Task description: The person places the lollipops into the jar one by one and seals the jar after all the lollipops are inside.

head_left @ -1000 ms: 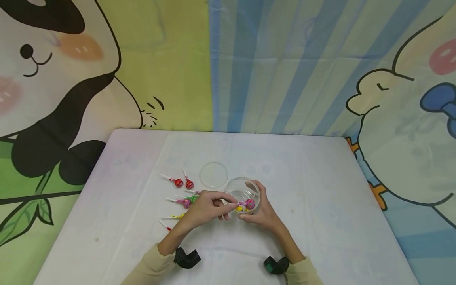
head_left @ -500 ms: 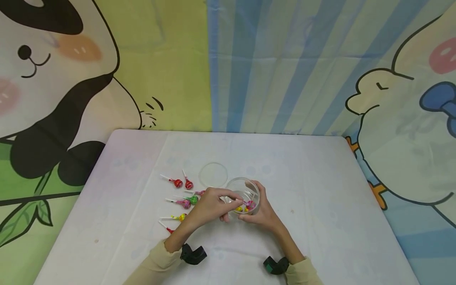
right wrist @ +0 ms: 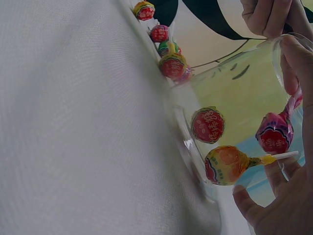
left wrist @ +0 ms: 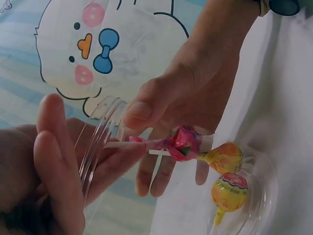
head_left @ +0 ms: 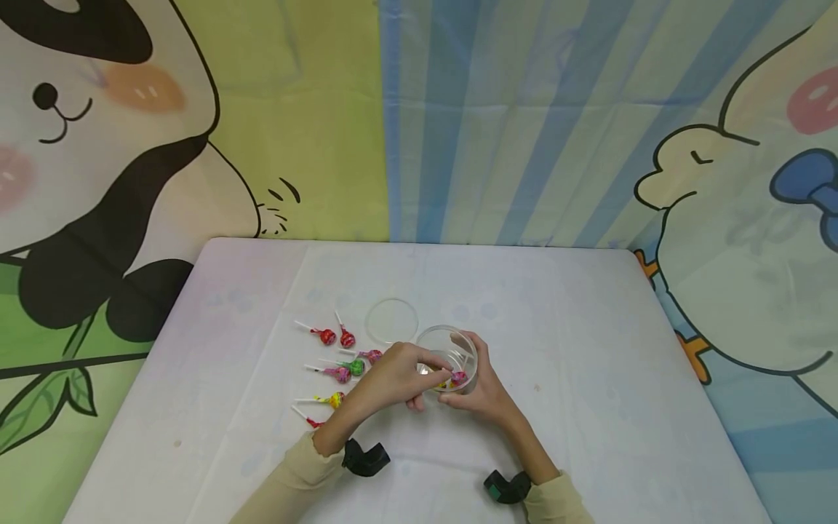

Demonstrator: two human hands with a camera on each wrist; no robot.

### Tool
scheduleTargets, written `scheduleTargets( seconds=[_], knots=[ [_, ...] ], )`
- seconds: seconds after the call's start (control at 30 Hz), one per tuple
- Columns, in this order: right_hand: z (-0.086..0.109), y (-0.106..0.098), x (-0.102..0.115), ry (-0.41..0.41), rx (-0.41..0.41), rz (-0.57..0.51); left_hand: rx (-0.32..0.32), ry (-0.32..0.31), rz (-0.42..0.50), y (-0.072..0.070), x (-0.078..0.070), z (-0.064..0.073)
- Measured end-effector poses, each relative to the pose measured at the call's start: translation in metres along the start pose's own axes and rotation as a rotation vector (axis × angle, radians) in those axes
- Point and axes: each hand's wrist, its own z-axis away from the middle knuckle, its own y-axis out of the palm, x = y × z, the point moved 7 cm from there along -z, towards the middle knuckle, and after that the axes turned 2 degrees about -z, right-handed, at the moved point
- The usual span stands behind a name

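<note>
My left hand (head_left: 399, 375) reaches into the mouth of a clear round jar (head_left: 447, 328) and pinches the stick of a pink lollipop (left wrist: 184, 143). The lollipop's wrapped head is inside the jar, below the fingertips. Around the jar's right side, my right hand (head_left: 484, 386) grips it, tilted with its mouth toward the left hand. A yellow-orange lollipop (right wrist: 226, 165) lies near the bottom of the jar, with another yellow lollipop (left wrist: 230, 192) beside it. In the right wrist view the same pink lollipop (right wrist: 274, 134) shows through the clear wall.
A clear round lid (head_left: 391, 321) lies flat behind the jar. Left of the hands several lollipops lie on the white table (head_left: 556, 320), among them a red one (head_left: 326, 336), a green one (head_left: 356, 367) and a yellow one (head_left: 336, 399). A patterned cloth (head_left: 511, 109) hangs behind.
My left hand has moved right and deeper into the jar's mouth, lowering the pink lollipop inside. The right hand and the jar have stayed nearly still.
</note>
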Motion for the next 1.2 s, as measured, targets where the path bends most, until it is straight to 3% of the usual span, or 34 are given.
scheduleTargets(
  seconds=[0.2,0.4,0.57,0.67,0.73,0.83,0.93,1.0,1.1,1.2],
  knots=[
    [-0.001,0.003,0.000,-0.003,0.012,-0.013,-0.016,-0.034,-0.049,0.001,0.000,-0.001],
    [-0.001,0.001,0.000,-0.012,0.000,0.010,-0.021,-0.021,-0.102,0.003,-0.004,-0.003],
    [-0.003,-0.001,-0.001,-0.006,-0.006,0.041,-0.082,-0.032,-0.141,0.001,-0.004,-0.002],
    [-0.002,-0.002,-0.001,-0.003,-0.006,0.049,-0.140,0.024,-0.128,0.000,-0.006,0.006],
    [-0.002,-0.001,-0.001,-0.004,-0.011,0.041,-0.212,0.116,-0.132,-0.003,-0.009,0.015],
    [-0.002,0.001,-0.001,-0.001,-0.018,0.042,-0.380,0.285,-0.208,-0.011,-0.013,0.038],
    [-0.002,0.003,-0.002,0.006,-0.024,0.047,-0.546,0.355,-0.305,-0.020,-0.007,0.067],
    [-0.002,0.004,-0.002,0.013,-0.026,0.042,-0.619,0.348,-0.345,-0.026,0.003,0.085],
    [-0.002,0.003,0.000,0.018,-0.034,0.028,-0.676,0.241,-0.411,-0.038,0.026,0.110],
    [-0.001,0.001,0.001,0.017,-0.034,0.026,-0.718,0.139,-0.562,-0.054,0.050,0.133]
  ],
)
